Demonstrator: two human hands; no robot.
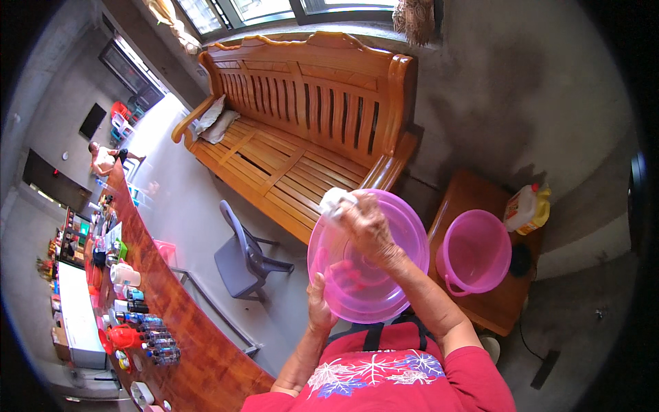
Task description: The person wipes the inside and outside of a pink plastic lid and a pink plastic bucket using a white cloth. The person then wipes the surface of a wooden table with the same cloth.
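Note:
A large, round, translucent pink plastic lid is held tilted in front of my body. My left hand grips its lower left edge, thumb on the near side; the fingers show only as a reddish blur through the plastic. My right hand reaches across the lid, its fingers closed around a crumpled white cloth near the upper left rim. To my right, a pink plastic bucket stands upright on a small wooden table.
A yellow-and-white jug stands behind the bucket. Ahead is a long slatted wooden bench with cushions. A grey plastic chair stands left of me, beside a curved wooden counter crowded with bottles. Far left, a person sits.

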